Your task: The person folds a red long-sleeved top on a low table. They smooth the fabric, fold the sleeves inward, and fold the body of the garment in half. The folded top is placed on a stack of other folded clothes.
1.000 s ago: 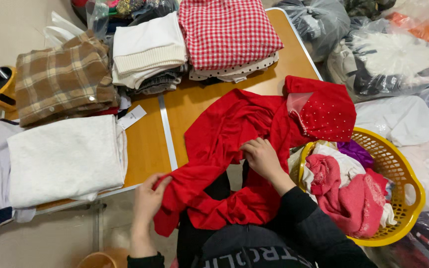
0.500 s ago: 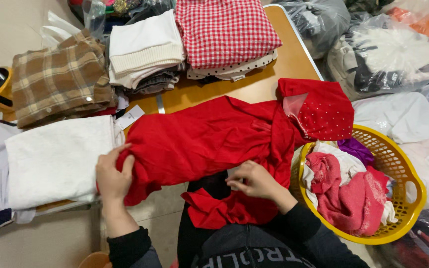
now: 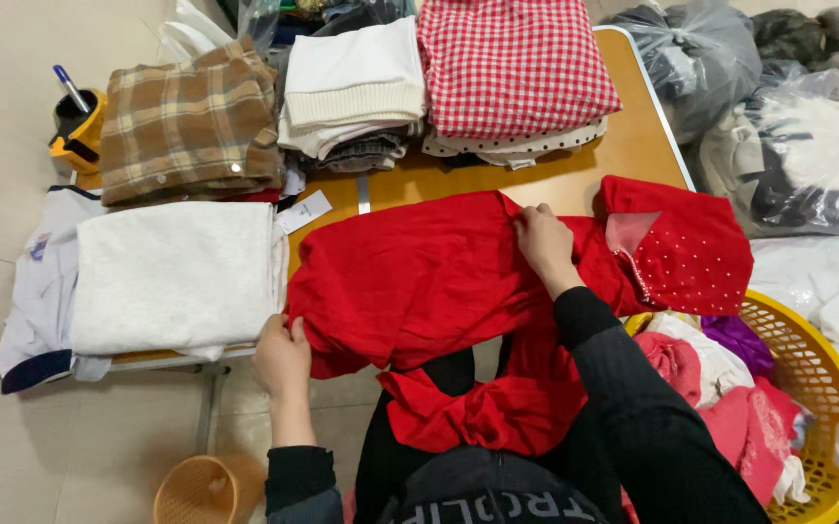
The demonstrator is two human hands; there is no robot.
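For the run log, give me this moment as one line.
left hand: grips red garment left edge | right hand: pinches its top edge | garment: spread on table, hanging off | basket: right

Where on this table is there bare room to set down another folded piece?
Bare wood shows on the table between the checked stack and the red garment, widest toward the right edge. The left half is crowded: plaid pile, white fold.

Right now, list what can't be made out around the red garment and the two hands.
Head view only:
- Red garment: its lower part drops past the table edge, bunched over the person's lap.
- Left hand: fingers curl under the cloth edge, hidden.
- Right hand: fingertips buried in a fold.
- Yellow basket: cut off by the frame's bottom edge.
- Stacked folded clothes: lower layers covered.
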